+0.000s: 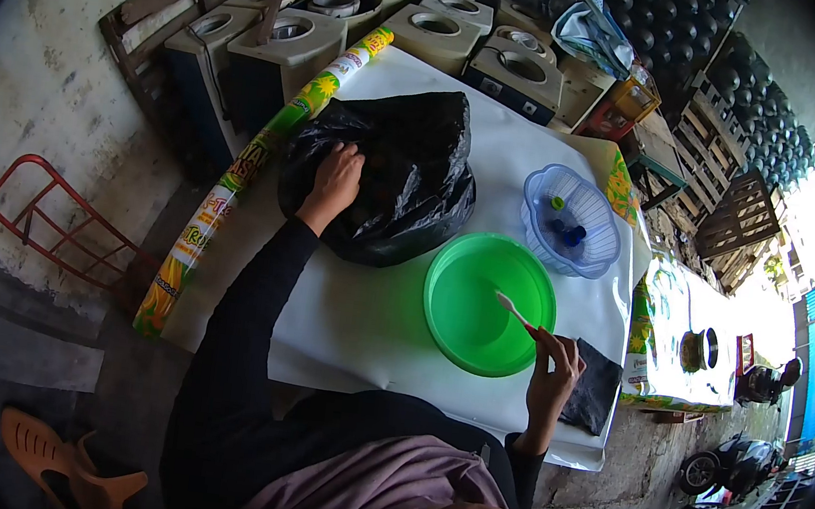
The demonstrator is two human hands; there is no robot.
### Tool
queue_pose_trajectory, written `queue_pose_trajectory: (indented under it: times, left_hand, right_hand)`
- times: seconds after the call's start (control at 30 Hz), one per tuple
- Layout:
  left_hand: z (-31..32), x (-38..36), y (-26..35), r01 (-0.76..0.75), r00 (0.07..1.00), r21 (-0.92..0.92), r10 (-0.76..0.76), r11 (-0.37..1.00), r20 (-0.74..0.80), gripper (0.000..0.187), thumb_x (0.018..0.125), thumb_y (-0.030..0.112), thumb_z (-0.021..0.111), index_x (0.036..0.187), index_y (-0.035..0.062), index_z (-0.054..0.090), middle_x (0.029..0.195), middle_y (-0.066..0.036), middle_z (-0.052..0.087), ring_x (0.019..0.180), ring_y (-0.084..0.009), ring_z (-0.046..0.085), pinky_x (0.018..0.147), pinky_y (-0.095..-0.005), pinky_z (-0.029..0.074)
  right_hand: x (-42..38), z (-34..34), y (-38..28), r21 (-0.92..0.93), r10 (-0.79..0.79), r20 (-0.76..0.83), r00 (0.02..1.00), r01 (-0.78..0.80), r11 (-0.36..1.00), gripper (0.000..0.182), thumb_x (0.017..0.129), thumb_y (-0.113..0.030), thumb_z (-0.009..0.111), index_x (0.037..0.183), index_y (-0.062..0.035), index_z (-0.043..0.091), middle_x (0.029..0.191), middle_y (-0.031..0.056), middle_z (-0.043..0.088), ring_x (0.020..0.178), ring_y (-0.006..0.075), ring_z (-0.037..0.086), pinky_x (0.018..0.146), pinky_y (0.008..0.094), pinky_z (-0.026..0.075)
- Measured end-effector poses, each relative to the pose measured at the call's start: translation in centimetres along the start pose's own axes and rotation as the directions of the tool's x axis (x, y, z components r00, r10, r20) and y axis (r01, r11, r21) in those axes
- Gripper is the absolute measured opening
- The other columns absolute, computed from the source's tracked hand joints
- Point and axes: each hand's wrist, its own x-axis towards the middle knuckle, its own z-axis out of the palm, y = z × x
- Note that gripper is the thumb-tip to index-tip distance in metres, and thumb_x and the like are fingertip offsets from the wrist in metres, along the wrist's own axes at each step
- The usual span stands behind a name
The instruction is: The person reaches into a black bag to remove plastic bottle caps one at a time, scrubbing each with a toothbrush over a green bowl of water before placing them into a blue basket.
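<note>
The left hand (338, 178) reaches into a black bag (407, 169), fingers hidden, while the right hand (554, 364) pinches a toothbrush (516, 311) over a green basin (482, 303).

A white table (360, 320) fills the middle of the view. Beyond its far edge stands a row of beige water dispenser tops (438, 32), each with a round opening. Along the table's left edge lies a long rolled mat (235, 180) printed in green, yellow and orange. Further left of the table, a red metal hand trolley (54, 224) rests on the concrete floor. Right of the table, wooden pallets (728, 180) lean together, and parked motorbikes (731, 462) sit beyond the table's near right corner.
</note>
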Motion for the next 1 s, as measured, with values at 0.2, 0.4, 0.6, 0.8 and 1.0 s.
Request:
queue_pose_trajectory:
  times: [0.2, 0.4, 0.6, 0.8, 1.0]
  left_hand:
    - [-0.5, -0.3, 0.7, -0.006, 0.998, -0.171, -0.004, 0.985, -0.060, 0.024, 0.072, -0.007, 0.072, 0.094, -0.0013, 0.065, 0.103, -0.019, 0.066, 0.104, -0.0393, 0.063, 0.101, -0.0463, 0.048]
    - [-0.7, 0.2, 1.4, -0.036, 0.995, -0.263, 0.010, 0.964, -0.097, 0.014, 0.084, -0.001, 0.071, 0.098, -0.0007, 0.069, 0.094, -0.015, 0.072, 0.093, -0.0371, 0.068, 0.091, -0.0437, 0.053]
    - [-8.7, -1.4, 9.6, 0.205, 0.978, -0.817, -0.146, 0.538, 0.149, 0.023, 0.101, 0.014, 0.069, 0.120, 0.0014, 0.071, 0.096, -0.010, 0.077, 0.085, -0.0136, 0.073, 0.073, -0.0272, 0.057]
    - [-4.8, -5.1, 18.0, 0.381, 0.885, -0.879, 0.161, 0.288, 0.436, 0.032, 0.099, 0.002, 0.064, 0.130, -0.0029, 0.066, 0.094, -0.012, 0.077, 0.088, -0.0137, 0.075, 0.076, -0.0267, 0.057]
    - [-5.1, -5.9, 20.8, 0.493, 0.809, -0.829, 0.210, 0.264, 0.549, 0.034, 0.097, -0.002, 0.065, 0.131, -0.0034, 0.066, 0.098, -0.008, 0.076, 0.094, -0.0102, 0.072, 0.086, -0.0246, 0.056]
  right_hand:
    - [3.2, 1.1, -1.8, -0.081, -0.181, 0.218, 0.959, 0.202, 0.976, 0.018, 0.090, -0.015, 0.071, 0.105, -0.0149, 0.081, 0.093, 0.0028, 0.071, 0.093, 0.0209, 0.066, 0.090, 0.0369, 0.039]
    - [3.6, 2.6, -2.0, 0.014, -0.248, 0.292, 0.924, 0.255, 0.967, 0.018, 0.088, -0.009, 0.071, 0.103, -0.0116, 0.081, 0.096, 0.0029, 0.071, 0.096, 0.0225, 0.068, 0.090, 0.0390, 0.043]
    - [2.2, 1.6, -1.1, 0.083, -0.015, 0.140, 0.990, 0.003, 0.997, 0.016, 0.095, -0.006, 0.068, 0.109, -0.0068, 0.076, 0.100, 0.0104, 0.071, 0.088, 0.0296, 0.070, 0.077, 0.0406, 0.051]
    - [0.7, 1.3, -1.7, 0.222, 0.065, 0.080, 0.995, -0.081, 0.972, 0.015, 0.093, -0.004, 0.072, 0.109, -0.0040, 0.074, 0.100, 0.0113, 0.071, 0.090, 0.0247, 0.073, 0.079, 0.0372, 0.054]
    - [-0.1, 1.2, -2.2, 0.068, 0.076, 0.023, 0.997, -0.077, 0.995, 0.014, 0.094, -0.015, 0.073, 0.107, -0.0149, 0.077, 0.098, 0.0013, 0.072, 0.094, 0.0189, 0.067, 0.088, 0.0354, 0.039]
